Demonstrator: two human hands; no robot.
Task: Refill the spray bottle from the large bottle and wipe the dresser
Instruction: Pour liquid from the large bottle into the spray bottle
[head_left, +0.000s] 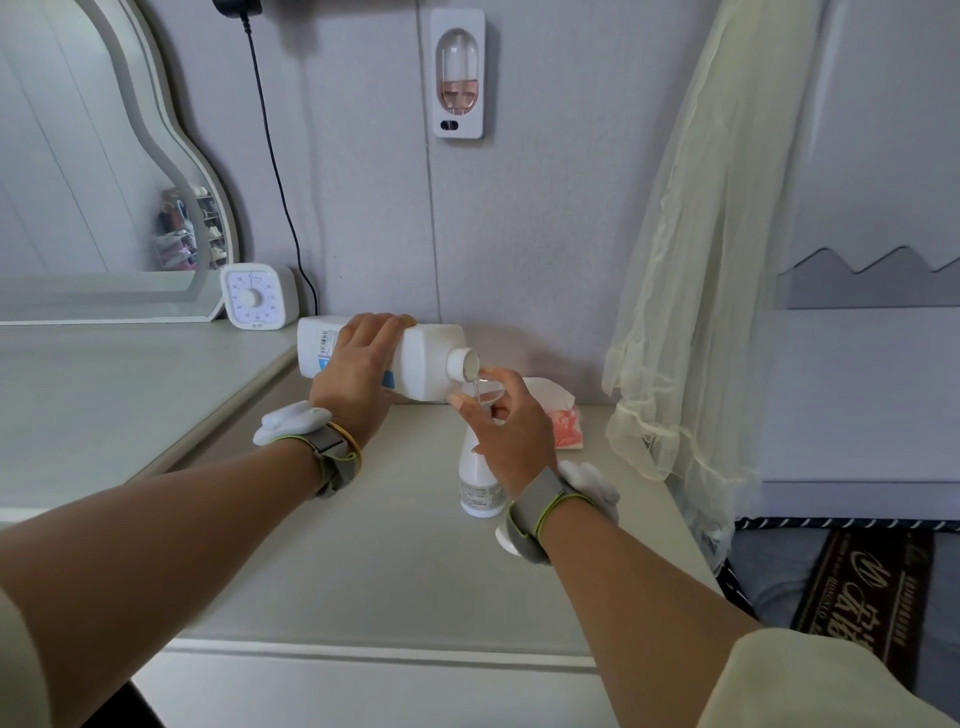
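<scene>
My left hand (358, 366) grips the large white bottle (426, 361), which lies tipped on its side in the air with its open mouth pointing right. A thin stream of clear liquid falls from the mouth into a small clear funnel (488, 392). My right hand (506, 431) pinches that funnel at the neck of the small white spray bottle (479, 486), which stands upright on the pale dresser top (322, 545). The spray bottle's neck is hidden behind my fingers.
A pink and white tissue pack (563, 423) lies behind my right hand. A white timer (253, 297) and a mirror (104, 171) stand at the back left. A sheer curtain (691, 291) hangs at the right, past the dresser's edge. A white disc (505, 540) lies under my right wrist.
</scene>
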